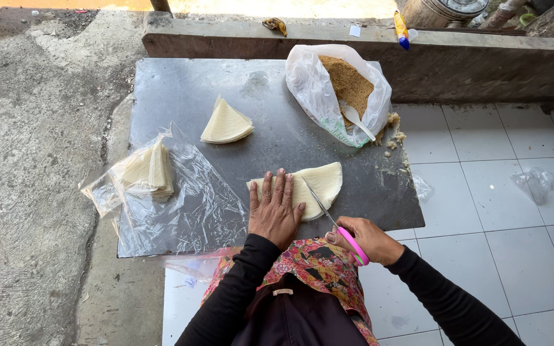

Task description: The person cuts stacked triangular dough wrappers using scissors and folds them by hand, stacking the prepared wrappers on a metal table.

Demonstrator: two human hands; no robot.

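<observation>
Left hand, fingers spread, presses flat the pale half-round wrapper stack. Right hand fingers grip pink-handled scissors cutting it on the grey metal bench.

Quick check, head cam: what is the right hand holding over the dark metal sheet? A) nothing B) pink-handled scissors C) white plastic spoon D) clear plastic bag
B: the right hand grips pink-handled scissors, blades at the half-round stack of pale thin wrappers that the left hand presses flat; the white plastic spoon lies in the bag of brown crumbs.
</observation>
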